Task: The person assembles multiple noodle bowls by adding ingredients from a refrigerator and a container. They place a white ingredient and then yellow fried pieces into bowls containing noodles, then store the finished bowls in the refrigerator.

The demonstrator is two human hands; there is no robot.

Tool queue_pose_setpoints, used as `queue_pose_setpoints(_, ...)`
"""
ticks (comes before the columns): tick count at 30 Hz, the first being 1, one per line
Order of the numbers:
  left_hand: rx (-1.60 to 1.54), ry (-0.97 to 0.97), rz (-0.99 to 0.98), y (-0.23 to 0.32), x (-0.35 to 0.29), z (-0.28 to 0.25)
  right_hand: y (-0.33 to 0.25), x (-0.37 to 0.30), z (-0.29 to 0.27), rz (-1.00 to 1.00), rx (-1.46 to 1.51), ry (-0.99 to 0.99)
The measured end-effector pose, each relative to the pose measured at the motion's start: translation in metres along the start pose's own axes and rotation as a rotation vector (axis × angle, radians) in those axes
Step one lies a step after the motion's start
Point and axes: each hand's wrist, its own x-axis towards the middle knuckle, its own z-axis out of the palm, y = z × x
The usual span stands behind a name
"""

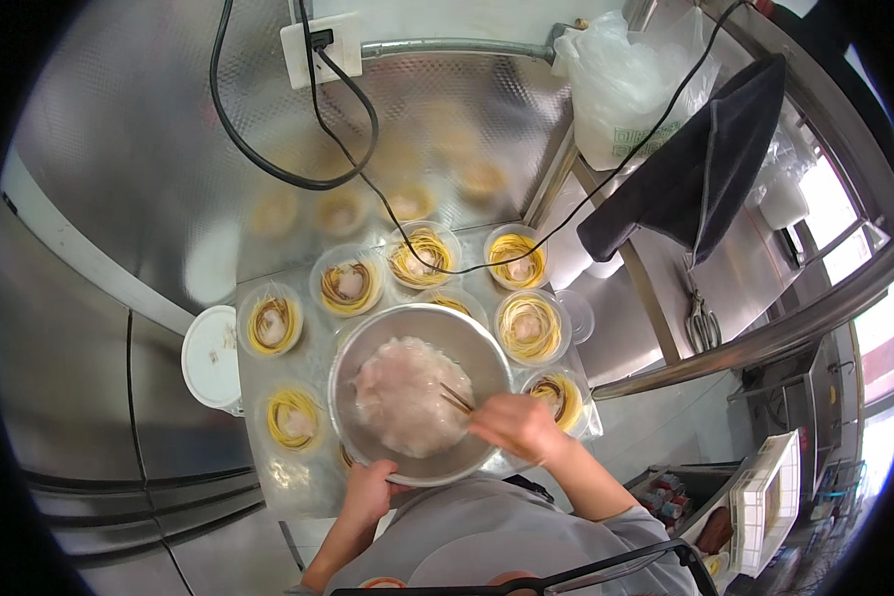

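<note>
Paste: pale pink mass inside the metal bowl, mostly left of centre, with bare wall showing along the right.
Right hand: fingers closed around the chopsticks, over the bowl's right near rim.
Chopsticks' axis: slanting from my right grip toward left and far; tips at the right part of the paste. Whether they are sunk in or only resting on it, I cannot tell.
Direction, right grip to paste: left and slightly far, in line with the sticks. I judge this the relation that matters most.
Left hand: gripping the bowl at its near left rim, thumb over the edge; lower fingers hidden.
Nearer hand: right, by way of its sticks; left sits near the paste's near edge, outside the wall.
Cups: clear, with yellow strands, around the bowl on the surface; the right far one stands just beyond the rim, another just beside my right hand.
Bowl's support: hidden; cannot tell.
</note>
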Motion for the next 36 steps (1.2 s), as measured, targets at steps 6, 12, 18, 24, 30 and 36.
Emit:
queue_pose_setpoints(6, 0.197, -0.223, -0.182, 0.016, -0.011, 0.035, -0.031, -0.040, -0.029, 0.199, -0.279, -0.070)
queue_pose_setpoints(12, 0.295, -0.506, -0.351, -0.016, -0.007, 0.100, -0.074, -0.152, -0.063, 1.251, 0.114, 0.802)
queue_pose_setpoints(18, 0.489, -0.795, -0.511, -0.061, -0.002, 0.175, -0.080, -0.284, -0.083, 1.236, 1.078, 1.151)
queue_pose_setpoints(24, 0.541, -0.905, -0.630, -0.126, 0.003, 0.251, -0.040, -0.408, -0.085, 1.233, 0.999, 1.450)
queue_pose_setpoints(30, 0.658, -0.988, -0.298, -0.120, 0.009, 0.236, 0.064, -0.505, -0.086, 1.224, 1.036, 1.657)
queue_pose_setpoints(36, 0.466, -0.587, -0.020, -0.091, -0.024, 0.163, 0.202, -0.489, -0.061, 1.499, 0.914, 1.721)
